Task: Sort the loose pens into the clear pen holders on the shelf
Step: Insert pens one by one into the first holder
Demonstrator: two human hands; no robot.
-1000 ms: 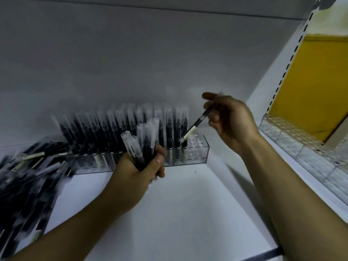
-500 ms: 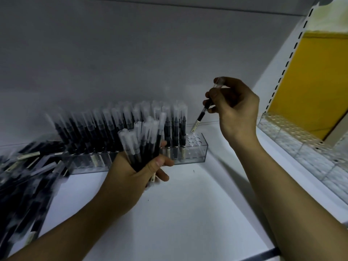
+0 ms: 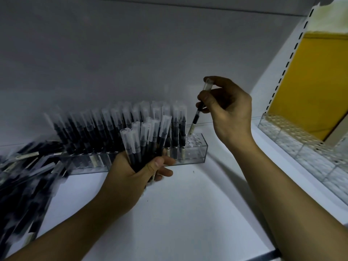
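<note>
Above the pen holder's [image 3: 195,151] empty right-end holes, right hand [image 3: 228,110] pinched one pen [image 3: 197,113], tip at a hole. Left hand [image 3: 128,178] gripped a pen bundle [image 3: 145,142] just in front; loose pens [image 3: 24,178] left of it.

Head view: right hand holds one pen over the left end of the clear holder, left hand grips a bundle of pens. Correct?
Wrong end. The head view shows the right hand holding the pen over the empty holes at the right end of the clear holder. The left hand does grip a bundle of pens.
</note>
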